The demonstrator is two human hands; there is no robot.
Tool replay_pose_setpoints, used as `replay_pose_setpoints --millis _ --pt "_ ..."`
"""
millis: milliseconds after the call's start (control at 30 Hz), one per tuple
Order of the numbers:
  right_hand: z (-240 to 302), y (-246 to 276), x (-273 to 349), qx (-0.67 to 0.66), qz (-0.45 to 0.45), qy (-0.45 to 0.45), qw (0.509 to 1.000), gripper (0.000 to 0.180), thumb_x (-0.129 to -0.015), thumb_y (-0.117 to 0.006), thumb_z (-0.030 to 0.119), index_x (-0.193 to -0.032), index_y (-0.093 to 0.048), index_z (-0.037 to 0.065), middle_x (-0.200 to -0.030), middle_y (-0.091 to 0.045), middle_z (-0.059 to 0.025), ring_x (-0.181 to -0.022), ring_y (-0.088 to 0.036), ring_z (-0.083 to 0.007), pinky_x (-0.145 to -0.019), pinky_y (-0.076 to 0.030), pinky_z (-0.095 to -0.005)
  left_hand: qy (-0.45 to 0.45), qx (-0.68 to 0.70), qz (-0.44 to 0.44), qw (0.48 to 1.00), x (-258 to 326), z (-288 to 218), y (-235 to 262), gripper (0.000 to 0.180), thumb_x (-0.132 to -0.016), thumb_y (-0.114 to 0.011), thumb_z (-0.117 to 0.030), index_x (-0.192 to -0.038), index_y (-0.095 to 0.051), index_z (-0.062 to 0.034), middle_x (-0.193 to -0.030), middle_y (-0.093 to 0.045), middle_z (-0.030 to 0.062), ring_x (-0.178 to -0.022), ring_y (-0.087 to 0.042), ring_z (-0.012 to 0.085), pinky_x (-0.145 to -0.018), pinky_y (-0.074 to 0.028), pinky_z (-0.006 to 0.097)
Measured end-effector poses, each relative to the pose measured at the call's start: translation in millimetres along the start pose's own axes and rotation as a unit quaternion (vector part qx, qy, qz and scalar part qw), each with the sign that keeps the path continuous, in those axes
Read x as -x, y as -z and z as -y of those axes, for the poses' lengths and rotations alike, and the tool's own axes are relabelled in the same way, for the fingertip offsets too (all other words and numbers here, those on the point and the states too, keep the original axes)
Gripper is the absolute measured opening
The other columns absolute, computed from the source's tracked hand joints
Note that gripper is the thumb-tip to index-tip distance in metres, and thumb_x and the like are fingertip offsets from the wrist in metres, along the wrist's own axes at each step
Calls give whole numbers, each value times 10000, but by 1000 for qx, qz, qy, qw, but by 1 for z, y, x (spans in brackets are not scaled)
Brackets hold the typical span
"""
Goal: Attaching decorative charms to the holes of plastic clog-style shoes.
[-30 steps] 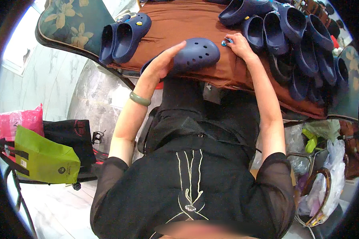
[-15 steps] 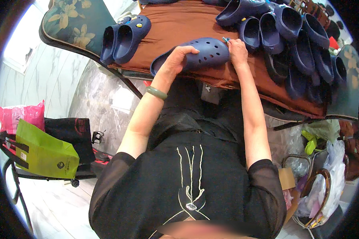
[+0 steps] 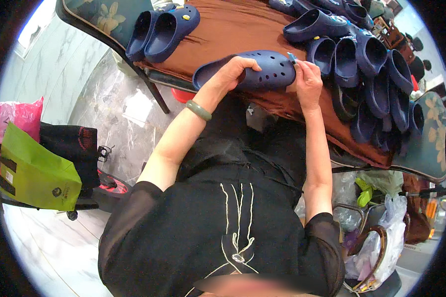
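Note:
My left hand [image 3: 234, 72] is closed on a navy perforated clog [image 3: 268, 74], its thumb over the upper near the opening. The clog lies on its side to me, toe pointing right, at the near edge of a brown cloth [image 3: 220, 34]. At the toe, my right hand [image 3: 308, 85] pinches a small blue piece [image 3: 292, 58], too small to make out fully. That piece is beside the clog's toe; whether it touches cannot be told. My left wrist wears a green bangle [image 3: 198, 110].
Two navy clogs [image 3: 171, 34] with small ornaments stand at the left of the cloth. Many more clogs [image 3: 374, 94] crowd its right side. Flowered chairs [image 3: 103, 22] flank the cloth. A green bag [image 3: 42, 171] sits at the left, plastic bags [image 3: 381, 247] at lower right.
The whole view has shifted slightly, with the clogs and cloth appearing a little to the right. Both hands keep their hold; the blue piece remains near the clog's toe.

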State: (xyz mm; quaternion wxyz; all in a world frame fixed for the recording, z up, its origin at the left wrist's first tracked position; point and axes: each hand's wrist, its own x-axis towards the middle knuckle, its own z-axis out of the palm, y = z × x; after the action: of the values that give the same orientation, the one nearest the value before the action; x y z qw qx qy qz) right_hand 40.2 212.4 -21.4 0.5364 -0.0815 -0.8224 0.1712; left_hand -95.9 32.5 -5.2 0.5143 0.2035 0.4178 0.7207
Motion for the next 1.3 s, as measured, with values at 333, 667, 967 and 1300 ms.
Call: replay_pose_setpoints --millis 333,667,967,1300 --pt "31 10 -11 119 73 177 974 204 -720 -675 76 -923 -661 92 -859 -587 -41 -815 -551 -222 -736 -429 -334 -30 8 20 999 0 10 2 267 -658 -615 -68 -912 -604 15 -871 -637 97 -744 -618 189 -719 -509 307" --pt "77 24 -5 316 212 226 897 265 -768 -578 148 -979 -592 -12 -910 -538 -66 -903 -491 -212 -837 -363 -373 -144 -66 42 986 6 22 6 293 -656 -615 -37 -948 -600 -18 -893 -625 63 -786 -599 163 -739 -495 297" --pt "74 19 -3 269 178 190 927 226 -757 -620 153 -947 -622 31 -880 -547 -74 -853 -510 -225 -804 -388 -354 -146 -85 14 985 17 24 4 322 -639 -628 -66 -957 -603 -16 -907 -610 46 -839 -564 155 -787 -455 286" --pt "45 11 -15 167 104 168 966 154 -762 -625 73 -908 -597 31 -834 -573 -114 -780 -568 -272 -692 -481 -357 -130 -92 31 987 17 22 5 342 -650 -631 -74 -984 -587 -13 -925 -602 48 -841 -560 157 -775 -462 289"
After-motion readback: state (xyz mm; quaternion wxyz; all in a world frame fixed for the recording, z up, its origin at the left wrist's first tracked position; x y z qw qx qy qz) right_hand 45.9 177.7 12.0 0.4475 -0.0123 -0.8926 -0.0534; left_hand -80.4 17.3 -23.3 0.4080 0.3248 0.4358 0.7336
